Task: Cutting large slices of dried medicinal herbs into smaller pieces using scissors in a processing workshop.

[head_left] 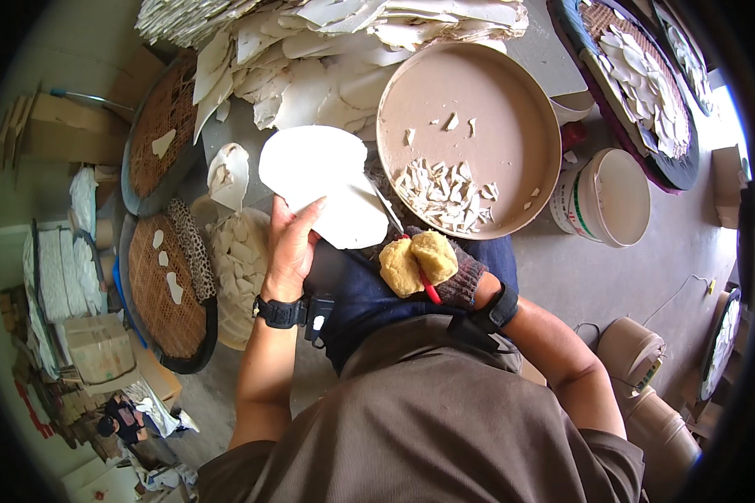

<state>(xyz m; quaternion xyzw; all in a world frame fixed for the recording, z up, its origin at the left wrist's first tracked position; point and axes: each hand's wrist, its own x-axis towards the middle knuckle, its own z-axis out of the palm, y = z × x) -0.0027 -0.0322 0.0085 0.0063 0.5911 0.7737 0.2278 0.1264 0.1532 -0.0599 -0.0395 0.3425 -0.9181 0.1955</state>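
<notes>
My left hand [289, 247] grips a thin, stiff white sheet [315, 180] by its lower left edge, thumb on top. In my right hand [461, 277], which wears a dark knitted glove, is a pair of scissors [430, 292] with red handles wrapped in yellow foam padding. Their metal blades reach up along the right edge of the sheet, where a notch shows. Just beyond, a wide round pan [470, 84] leans toward me, with small white offcuts [445, 193] gathered in its lower part. I cannot tell what material the sheet is.
A tall stack of similar white sheets [319, 71] stands at the back. Left of my legs, a basin [236, 323] holds trimmed pieces, beside round woven trays [168, 285]. To the right are a white bucket [617, 197] and another tray [646, 92] heaped with pieces.
</notes>
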